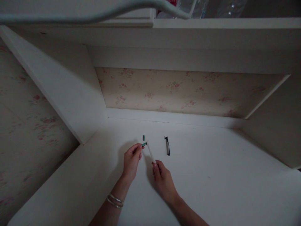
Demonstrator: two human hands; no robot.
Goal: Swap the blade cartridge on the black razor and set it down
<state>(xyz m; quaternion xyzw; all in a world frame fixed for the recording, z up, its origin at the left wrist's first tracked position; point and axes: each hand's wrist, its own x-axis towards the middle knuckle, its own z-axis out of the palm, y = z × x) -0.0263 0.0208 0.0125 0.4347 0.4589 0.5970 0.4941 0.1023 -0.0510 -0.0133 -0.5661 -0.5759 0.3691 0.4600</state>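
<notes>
At far left, a wall with floral paper (pixel 44 122) borders a white side panel (pixel 63 81), which stands on a white tabletop (pixel 211 188). Above, a pale curved bar (pixel 77 19) crosses the upper left and middle of the view, in front of the shelf (pixel 225 23).

Next, 2 silvery bangles (pixel 116 198) circle the left wrist. The left hand (pixel 131 160) is closed in a pinch, thumb and fingers gripping 1 end of a small green-and-dark piece (pixel 144 144); the other end projects to the right. A second green piece (pixel 144 137) lies on the tabletop just beyond it, apart from both hands.

To the right, a slim white stick (pixel 151 153) slants from the right hand (pixel 163 179) up to the free end of the held piece. Contact between these 2 items cannot be confirmed. The right hand is closed around the stick's near end.

Further right, a black-and-pale handle-shaped item (pixel 168 147) lies near the right hand, untouched. Clear bottles (pixel 231 9) stand on the shelf at upper right. At far right, another side panel (pixel 277 131) meets the tabletop.
</notes>
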